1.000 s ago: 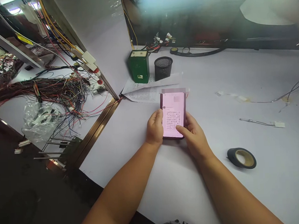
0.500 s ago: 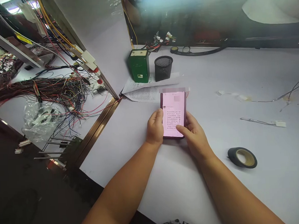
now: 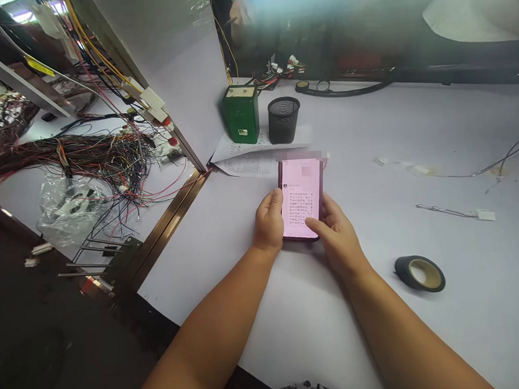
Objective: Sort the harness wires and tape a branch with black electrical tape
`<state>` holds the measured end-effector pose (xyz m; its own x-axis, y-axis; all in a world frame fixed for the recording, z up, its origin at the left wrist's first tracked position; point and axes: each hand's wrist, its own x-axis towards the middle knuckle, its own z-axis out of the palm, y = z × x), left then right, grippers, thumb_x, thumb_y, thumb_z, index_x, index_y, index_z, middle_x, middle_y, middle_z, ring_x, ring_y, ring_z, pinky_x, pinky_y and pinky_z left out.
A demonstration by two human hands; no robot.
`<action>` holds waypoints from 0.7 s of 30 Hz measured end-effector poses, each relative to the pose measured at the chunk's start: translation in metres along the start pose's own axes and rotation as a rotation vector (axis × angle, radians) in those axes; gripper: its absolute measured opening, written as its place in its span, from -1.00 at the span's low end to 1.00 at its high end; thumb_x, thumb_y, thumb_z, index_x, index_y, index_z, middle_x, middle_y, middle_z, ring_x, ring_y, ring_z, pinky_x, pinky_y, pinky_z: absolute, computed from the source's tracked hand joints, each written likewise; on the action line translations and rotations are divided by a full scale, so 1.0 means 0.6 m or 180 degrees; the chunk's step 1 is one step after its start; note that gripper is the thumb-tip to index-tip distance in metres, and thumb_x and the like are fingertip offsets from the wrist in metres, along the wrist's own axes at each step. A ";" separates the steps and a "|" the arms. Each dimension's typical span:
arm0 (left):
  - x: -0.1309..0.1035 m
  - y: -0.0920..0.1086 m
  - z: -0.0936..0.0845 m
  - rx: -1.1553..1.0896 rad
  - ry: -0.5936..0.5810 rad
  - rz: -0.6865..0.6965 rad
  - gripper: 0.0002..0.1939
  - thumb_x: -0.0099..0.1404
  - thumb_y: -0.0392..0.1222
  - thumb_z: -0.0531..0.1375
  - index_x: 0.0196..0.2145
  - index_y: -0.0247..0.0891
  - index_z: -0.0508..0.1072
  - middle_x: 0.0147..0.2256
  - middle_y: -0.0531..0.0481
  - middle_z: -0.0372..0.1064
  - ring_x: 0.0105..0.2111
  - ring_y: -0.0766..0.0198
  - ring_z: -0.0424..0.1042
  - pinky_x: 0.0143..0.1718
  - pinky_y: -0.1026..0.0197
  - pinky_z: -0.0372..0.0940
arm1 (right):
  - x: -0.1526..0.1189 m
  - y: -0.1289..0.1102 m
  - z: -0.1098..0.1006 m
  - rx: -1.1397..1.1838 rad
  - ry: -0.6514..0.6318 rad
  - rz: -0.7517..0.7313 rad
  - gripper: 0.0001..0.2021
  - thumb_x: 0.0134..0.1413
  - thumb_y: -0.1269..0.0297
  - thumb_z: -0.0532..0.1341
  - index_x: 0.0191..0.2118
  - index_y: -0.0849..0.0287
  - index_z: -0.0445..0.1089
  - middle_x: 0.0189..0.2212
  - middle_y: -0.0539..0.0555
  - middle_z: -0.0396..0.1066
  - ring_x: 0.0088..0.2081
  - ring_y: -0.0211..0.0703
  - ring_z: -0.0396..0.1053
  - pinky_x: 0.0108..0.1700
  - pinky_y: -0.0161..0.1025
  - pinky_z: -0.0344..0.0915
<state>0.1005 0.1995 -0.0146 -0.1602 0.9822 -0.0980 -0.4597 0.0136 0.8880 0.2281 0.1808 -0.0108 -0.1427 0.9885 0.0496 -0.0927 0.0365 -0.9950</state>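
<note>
A smartphone [image 3: 301, 186] with a pink lit screen full of text is held upright between both hands over the white table. My left hand [image 3: 269, 220] grips its left edge, thumb along the side. Around the lower right edge my right hand [image 3: 339, 234] is closed, its thumb resting on the lower part of the screen. The fingers behind the phone are hidden. Just beyond the phone lie printed papers [image 3: 249, 163]. A roll of black tape [image 3: 420, 274] lies on the table to the right of my right forearm.
Behind the phone stand a green box [image 3: 242, 117] and a black mesh cup [image 3: 284, 120]. Short wires with a white connector [image 3: 485, 214] lie at right. Beyond a metal-edged partition at left are a large wire bundle [image 3: 66, 152] and a clear plastic bag [image 3: 71, 207].
Both hands and the phone stay almost still. Part of another person's hand now shows at the top, behind the table.
</note>
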 end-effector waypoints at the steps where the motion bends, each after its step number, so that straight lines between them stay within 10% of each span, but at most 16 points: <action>1: 0.000 0.000 0.000 0.0002 -0.0002 0.0010 -0.61 0.28 0.14 0.11 -0.32 -0.28 0.46 -0.32 -0.08 0.50 -0.30 0.17 0.48 -0.28 0.18 0.35 | 0.000 0.000 0.000 -0.0004 -0.0010 -0.0006 -0.39 0.09 0.25 0.23 0.26 -0.05 0.08 0.19 0.01 0.21 0.18 0.03 0.19 0.19 0.05 0.18; 21: 0.000 -0.003 -0.001 -0.0015 -0.0010 0.0038 -0.61 0.30 0.13 0.09 -0.31 -0.28 0.46 -0.32 -0.08 0.49 -0.31 0.18 0.47 -0.31 0.20 0.34 | 0.001 -0.002 0.000 0.0100 -0.0041 0.0000 -0.39 0.09 0.30 0.24 0.26 -0.04 0.09 0.18 0.02 0.22 0.18 0.01 0.19 0.20 0.03 0.17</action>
<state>0.1007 0.1997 -0.0162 -0.1631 0.9828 -0.0861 -0.4619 0.0011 0.8869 0.2279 0.1814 -0.0097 -0.1554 0.9866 0.0508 -0.1235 0.0316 -0.9918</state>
